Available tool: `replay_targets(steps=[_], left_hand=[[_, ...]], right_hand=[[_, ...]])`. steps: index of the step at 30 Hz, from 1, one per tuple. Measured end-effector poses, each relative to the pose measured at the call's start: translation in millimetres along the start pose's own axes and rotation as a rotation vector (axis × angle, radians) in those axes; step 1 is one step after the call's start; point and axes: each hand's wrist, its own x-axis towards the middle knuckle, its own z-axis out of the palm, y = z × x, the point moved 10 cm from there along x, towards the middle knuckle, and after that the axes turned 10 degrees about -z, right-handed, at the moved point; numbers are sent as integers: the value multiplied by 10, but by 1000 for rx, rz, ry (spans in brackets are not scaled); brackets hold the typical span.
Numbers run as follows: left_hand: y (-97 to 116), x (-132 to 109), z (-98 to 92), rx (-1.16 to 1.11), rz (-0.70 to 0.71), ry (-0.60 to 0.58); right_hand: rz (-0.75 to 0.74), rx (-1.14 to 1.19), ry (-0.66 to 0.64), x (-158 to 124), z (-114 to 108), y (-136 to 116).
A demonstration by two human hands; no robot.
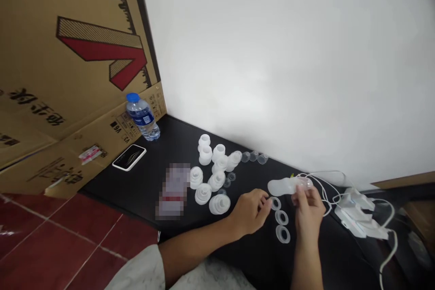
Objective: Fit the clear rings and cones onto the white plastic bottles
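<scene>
My right hand (308, 206) pinches a small translucent white bottle (283, 186) by its clear domed end, holding it on its side above the black tabletop (244, 258). To its left, my left hand (253, 210) has its fingers curled inward; whether something small is between them is hidden. Its fingertips are close to the uppermost of three translucent rings (282, 218), which lie in a row between my hands. Left of my left hand stand several white ribbed plastic collars (203, 194), some with narrower necks. Small clear domes (253, 156) lie beyond them along the wall.
A blue-capped water bottle (142, 118) and a phone (129, 157) are at the far left, beside a large cardboard box (74, 68). A blurred packet (173, 192) lies near the collars. White cables (328, 199) and a white power strip (360, 215) occupy the right side, against the white wall.
</scene>
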Motion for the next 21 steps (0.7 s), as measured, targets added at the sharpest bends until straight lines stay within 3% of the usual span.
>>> replay_targets(steps=[5,8,12,15,18,21], left_hand=[[481,-244,47,206,451,16],[661,-446,-14,198,557,33],[979,-747,-406,136,567,78],[1237,-867,-886,102,538,133],[1321,-740,-1325,142,411,186],[1275,-487,-1451,311,296,124]], right_hand=[[90,-87,-235,-602,474,-72],[148,-110,-382,-912,809,-76],[70,-159,-530,-1142,1104,-188],[-57,-172,-606,-1236,1259,-275],[-117,-139,-621,-1302,1370,-303],[-141,-94,-642,-1361,1478,-347]])
